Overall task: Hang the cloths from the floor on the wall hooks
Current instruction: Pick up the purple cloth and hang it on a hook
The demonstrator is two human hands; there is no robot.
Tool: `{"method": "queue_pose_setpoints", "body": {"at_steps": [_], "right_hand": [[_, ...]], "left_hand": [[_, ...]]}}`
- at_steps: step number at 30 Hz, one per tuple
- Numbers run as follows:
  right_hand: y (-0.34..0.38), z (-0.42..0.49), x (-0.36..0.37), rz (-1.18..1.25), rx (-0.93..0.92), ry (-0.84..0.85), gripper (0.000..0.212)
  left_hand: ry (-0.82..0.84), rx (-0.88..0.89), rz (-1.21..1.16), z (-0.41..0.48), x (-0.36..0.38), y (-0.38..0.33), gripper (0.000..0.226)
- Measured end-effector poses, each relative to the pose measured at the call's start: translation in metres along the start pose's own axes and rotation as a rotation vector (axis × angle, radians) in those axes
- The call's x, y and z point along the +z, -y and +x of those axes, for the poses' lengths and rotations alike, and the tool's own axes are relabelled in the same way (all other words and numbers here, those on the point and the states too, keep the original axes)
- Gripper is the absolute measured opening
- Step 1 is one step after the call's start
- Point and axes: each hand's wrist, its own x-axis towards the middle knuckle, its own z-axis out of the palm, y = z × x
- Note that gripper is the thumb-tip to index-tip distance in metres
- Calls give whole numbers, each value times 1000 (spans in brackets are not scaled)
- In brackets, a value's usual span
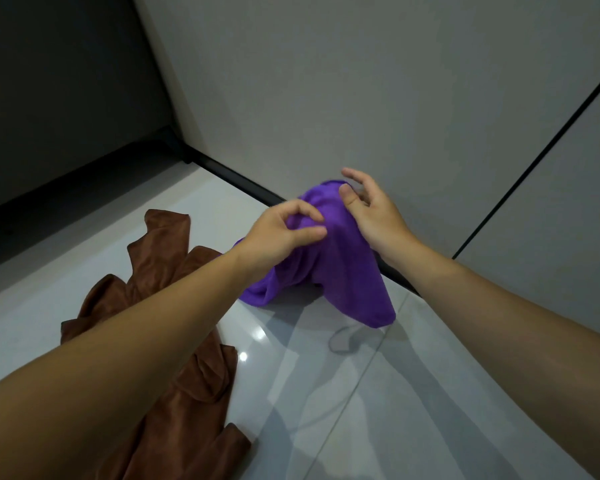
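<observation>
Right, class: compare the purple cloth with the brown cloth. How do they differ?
The purple cloth is raised, pinched by the left hand, the right hand's thumb on it; the brown cloth lies untouched on the floor. The purple cloth hangs bunched; the brown cloth sprawls flat and creased. Both are plain, single-coloured cloths.
</observation>
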Motion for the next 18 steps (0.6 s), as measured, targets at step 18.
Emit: {"method": "queue_pose_setpoints", "body": {"at_steps": [18], "right_hand": [[25,-8,4,60,-240,-34,23]], "left_hand": [[88,-71,-116,-2,-13,6,72]]}}
